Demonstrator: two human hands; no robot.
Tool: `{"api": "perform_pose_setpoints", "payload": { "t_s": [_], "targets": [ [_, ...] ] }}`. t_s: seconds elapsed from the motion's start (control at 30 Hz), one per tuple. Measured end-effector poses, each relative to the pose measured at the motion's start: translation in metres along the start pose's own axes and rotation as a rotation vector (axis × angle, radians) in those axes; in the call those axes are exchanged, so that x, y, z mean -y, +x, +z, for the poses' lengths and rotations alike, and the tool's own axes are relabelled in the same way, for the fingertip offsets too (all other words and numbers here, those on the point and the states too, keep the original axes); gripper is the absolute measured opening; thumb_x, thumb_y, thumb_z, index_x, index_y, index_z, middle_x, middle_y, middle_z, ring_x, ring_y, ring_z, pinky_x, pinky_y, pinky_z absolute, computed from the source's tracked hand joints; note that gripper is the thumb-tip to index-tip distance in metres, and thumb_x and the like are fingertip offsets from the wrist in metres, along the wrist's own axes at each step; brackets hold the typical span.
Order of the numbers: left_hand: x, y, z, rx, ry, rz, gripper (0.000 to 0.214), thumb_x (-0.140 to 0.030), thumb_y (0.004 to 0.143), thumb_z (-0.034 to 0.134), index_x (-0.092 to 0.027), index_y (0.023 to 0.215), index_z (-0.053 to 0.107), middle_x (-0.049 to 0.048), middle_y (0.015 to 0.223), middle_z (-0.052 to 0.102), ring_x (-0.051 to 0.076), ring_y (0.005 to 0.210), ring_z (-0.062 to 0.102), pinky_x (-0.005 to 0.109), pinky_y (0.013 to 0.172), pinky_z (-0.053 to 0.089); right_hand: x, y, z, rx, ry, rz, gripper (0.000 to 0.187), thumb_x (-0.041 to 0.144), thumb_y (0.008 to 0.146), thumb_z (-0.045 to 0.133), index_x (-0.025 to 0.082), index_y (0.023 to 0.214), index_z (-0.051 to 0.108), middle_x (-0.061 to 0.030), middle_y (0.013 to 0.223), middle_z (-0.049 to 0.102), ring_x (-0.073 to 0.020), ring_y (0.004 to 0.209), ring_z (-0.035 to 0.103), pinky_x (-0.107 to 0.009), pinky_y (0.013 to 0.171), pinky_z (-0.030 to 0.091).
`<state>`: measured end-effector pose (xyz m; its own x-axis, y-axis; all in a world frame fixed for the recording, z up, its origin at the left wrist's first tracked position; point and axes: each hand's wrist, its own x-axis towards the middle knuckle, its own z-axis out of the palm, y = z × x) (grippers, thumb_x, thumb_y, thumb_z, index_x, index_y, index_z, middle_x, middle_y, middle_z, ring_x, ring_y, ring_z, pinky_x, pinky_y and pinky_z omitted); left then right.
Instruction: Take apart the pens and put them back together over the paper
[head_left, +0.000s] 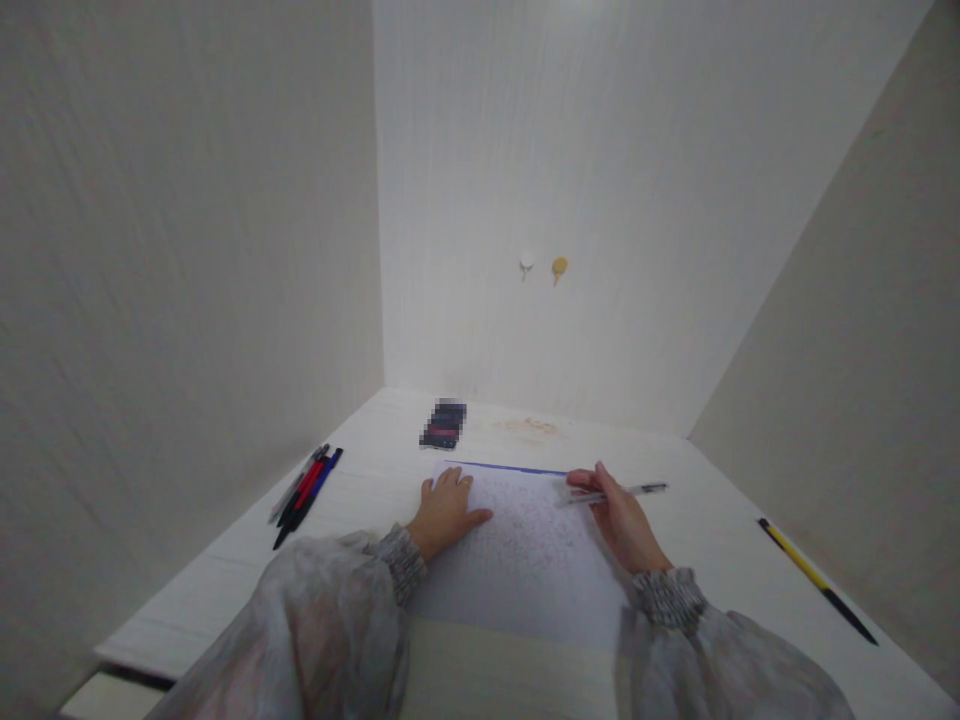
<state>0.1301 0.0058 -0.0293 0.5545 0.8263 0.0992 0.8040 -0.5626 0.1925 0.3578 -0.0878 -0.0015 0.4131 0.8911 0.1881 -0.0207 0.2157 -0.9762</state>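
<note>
A: What did the hands do?
B: The left hand (pixel 446 512) lay flat and open on the sheet (pixel 525 550), mid-bench (pixel 720 520). The right hand (pixel 621 520) pinched a pen (pixel 626 491) over the sheet's far right corner.
A: Beyond them?
B: Pens (pixel 306 490) lay far left.

From my seat the picture is dim and flat, lit softly from above and ahead, so the back wall (pixel 600 180) is the brightest area and the side walls grey off. I see hardly any shadows on the desk (pixel 720 520) and no glare. The wide lens bends lines toward the edges, and the sleeves (pixel 315 630) at the bottom look soft. Marks on the paper (pixel 532 540) are too faint to read, and a small dark patch (pixel 443 424) is pixelated.
</note>
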Motion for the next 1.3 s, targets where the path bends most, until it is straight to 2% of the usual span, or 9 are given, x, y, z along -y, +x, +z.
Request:
{"api": "perform_pose_setpoints", "payload": {
  "t_s": [0.13,0.23,0.33,0.43,0.6,0.87,0.97,1.17,1.3],
  "targets": [
    [0.0,-0.001,-0.001,0.003,-0.008,-0.003,0.063,-0.058,0.071,0.035,-0.017,0.118,0.037,0.014,0.128,0.032,0.027,0.119,0.024,0.048,0.092,0.02,0.002,-0.001,0.0,0.05,0.152,0.0,0.026,0.032,0.064,0.063,0.02,0.087,0.058,0.0013,0.067,0.057,-0.0086,0.055,0.049,-0.021,0.054,0.04],
    [0.0,-0.001,-0.001,0.0,-0.006,0.002,0.063,-0.059,0.07,0.035,-0.017,0.118,0.037,0.0138,0.128,0.032,0.027,0.119,0.024,0.048,0.092,0.02,0.01,-0.003,0.0,0.046,0.218,0.004,0.029,0.038,0.067,0.058,0.022,0.091,0.055,0.0035,0.061,0.051,-0.0069,0.045,0.04,-0.02,0.043,0.034],
    [0.0,-0.001,-0.002,0.017,-0.002,-0.009,0.064,-0.059,0.071,0.035,-0.016,0.118,0.036,0.0139,0.129,0.03,0.027,0.12,0.022,0.048,0.093,0.019,0.022,-0.005,0.0,0.061,0.285,0.035,0.049,0.061,0.071,0.032,0.02,0.077,0.058,-0.0019,0.064,0.051,-0.0119,0.053,0.044,-0.026,0.051,0.039],
    [0.001,0.0,-0.001,0.02,-0.002,-0.006,0.064,-0.059,0.071,0.034,-0.016,0.118,0.036,0.0137,0.129,0.03,0.027,0.12,0.022,0.048,0.093,0.018,0.029,-0.008,0.0,0.095,0.315,0.019,0.061,0.069,0.069,0.017,0.02,0.057,0.052,-0.0047,0.065,0.049,-0.0151,0.06,0.046,-0.03,0.062,0.04],
    [0.003,0.002,0.003,-0.012,-0.004,0.005,0.064,-0.059,0.07,0.035,-0.016,0.118,0.037,0.0138,0.127,0.033,0.027,0.118,0.025,0.048,0.092,0.02,0.03,-0.01,0.0,0.149,0.342,-0.01,0.054,0.062,0.072,0.019,0.02,0.046,0.039,-0.0014,0.055,0.038,-0.0149,0.057,0.04,-0.03,0.061,0.038],
    [0.001,0.0,0.0,-0.004,0.004,0.012,0.064,-0.059,0.071,0.034,-0.016,0.118,0.036,0.0143,0.127,0.032,0.027,0.118,0.024,0.048,0.092,0.02,0.03,-0.009,0.001,0.144,0.332,-0.011,0.055,0.064,0.072,0.016,0.02,0.048,0.041,-0.0001,0.053,0.036,-0.0144,0.054,0.039,-0.03,0.057,0.036],
    [0.0,0.0,-0.001,0.007,0.001,0.0,0.064,-0.059,0.071,0.034,-0.016,0.118,0.036,0.0145,0.128,0.031,0.028,0.119,0.024,0.048,0.092,0.019,0.024,-0.006,0.0,0.14,0.349,0.06,0.054,0.066,0.07,0.02,0.02,0.052,0.044,0.001,0.051,0.037,-0.0134,0.051,0.04,-0.029,0.054,0.037],
    [-0.002,-0.002,-0.004,0.01,0.004,0.0,0.063,-0.058,0.071,0.035,-0.016,0.118,0.036,0.0138,0.128,0.032,0.027,0.119,0.024,0.047,0.093,0.019,0.004,-0.002,-0.003,0.205,0.32,0.483,0.011,0.026,0.072,0.05,0.016,0.068,0.051,0.0027,0.052,0.045,-0.007,0.037,0.036,-0.02,0.035,0.03],
    [-0.001,-0.002,-0.004,0.019,0.008,-0.003,0.062,-0.057,0.072,0.034,-0.016,0.118,0.037,0.014,0.129,0.031,0.027,0.119,0.024,0.047,0.092,0.02,0.002,-0.003,-0.002,0.209,0.293,0.495,0.006,0.007,0.065,0.053,0.013,0.062,0.053,-0.0028,0.061,0.056,-0.0081,0.049,0.051,-0.021,0.051,0.046]
  ]
}}
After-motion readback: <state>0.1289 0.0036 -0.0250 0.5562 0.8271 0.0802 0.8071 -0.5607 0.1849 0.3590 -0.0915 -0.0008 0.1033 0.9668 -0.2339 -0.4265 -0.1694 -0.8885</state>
